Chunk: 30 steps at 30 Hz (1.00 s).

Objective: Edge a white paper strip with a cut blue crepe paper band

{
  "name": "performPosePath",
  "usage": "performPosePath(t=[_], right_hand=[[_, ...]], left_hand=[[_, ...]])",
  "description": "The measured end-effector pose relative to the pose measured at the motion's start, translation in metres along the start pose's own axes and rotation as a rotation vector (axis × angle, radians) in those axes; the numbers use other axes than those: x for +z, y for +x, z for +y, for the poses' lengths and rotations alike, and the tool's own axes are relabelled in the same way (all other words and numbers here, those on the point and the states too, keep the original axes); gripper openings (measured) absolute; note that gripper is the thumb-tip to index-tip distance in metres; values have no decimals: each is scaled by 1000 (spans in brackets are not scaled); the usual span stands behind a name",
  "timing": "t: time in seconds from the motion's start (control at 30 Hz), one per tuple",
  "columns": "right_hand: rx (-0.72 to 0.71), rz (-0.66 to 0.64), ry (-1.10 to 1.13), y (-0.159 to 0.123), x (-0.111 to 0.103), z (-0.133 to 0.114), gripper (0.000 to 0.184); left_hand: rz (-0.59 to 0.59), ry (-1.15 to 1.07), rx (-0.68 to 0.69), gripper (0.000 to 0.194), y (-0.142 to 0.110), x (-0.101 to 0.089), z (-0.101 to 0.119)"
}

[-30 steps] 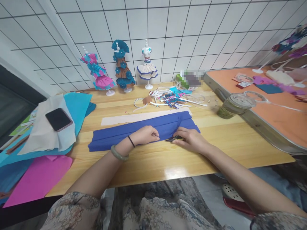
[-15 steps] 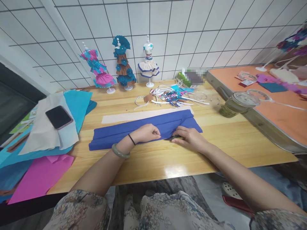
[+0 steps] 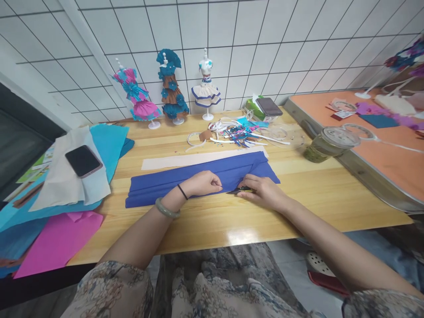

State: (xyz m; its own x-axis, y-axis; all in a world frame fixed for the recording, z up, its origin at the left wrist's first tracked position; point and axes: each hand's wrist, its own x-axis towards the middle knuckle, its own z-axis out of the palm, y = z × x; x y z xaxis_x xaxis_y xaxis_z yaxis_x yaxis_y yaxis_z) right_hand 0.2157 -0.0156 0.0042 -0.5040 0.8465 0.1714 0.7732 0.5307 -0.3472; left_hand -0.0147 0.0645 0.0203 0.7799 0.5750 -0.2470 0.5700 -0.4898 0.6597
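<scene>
A long folded sheet of dark blue crepe paper (image 3: 212, 174) lies across the table in front of me. My left hand (image 3: 204, 183) rests over its near edge, the fingers closed in a pinch on the paper. Close by on the right, my right hand (image 3: 260, 189) is wrapped round small black-and-yellow scissors (image 3: 239, 190). Their dark pointed blades reach left along the paper's near edge, toward my left fingertips. Most of the scissors' handle is hidden in the palm. Behind the blue paper is a pale cream strip (image 3: 172, 160).
Dressed mini mannequins (image 3: 206, 90) stand along the tiled wall. Paper scraps (image 3: 240, 132) are heaped behind the strip. At right are a lidded plastic cup (image 3: 326, 145) and an orange-topped table (image 3: 374, 150). Left, a phone (image 3: 83, 161) lies on stacked coloured paper (image 3: 62, 243).
The view has shifted very slightly. Slightly more of the dark scissor blades shows beside my right fingers; both hands stay in nearly the same place on the blue paper.
</scene>
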Motion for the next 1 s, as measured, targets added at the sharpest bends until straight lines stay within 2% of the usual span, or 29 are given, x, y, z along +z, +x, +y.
performPosePath(t=[1.0], right_hand=[[-19,8,-16,3,4,-3,29]], left_hand=[[2,-40,-10,27,2,2,-5]])
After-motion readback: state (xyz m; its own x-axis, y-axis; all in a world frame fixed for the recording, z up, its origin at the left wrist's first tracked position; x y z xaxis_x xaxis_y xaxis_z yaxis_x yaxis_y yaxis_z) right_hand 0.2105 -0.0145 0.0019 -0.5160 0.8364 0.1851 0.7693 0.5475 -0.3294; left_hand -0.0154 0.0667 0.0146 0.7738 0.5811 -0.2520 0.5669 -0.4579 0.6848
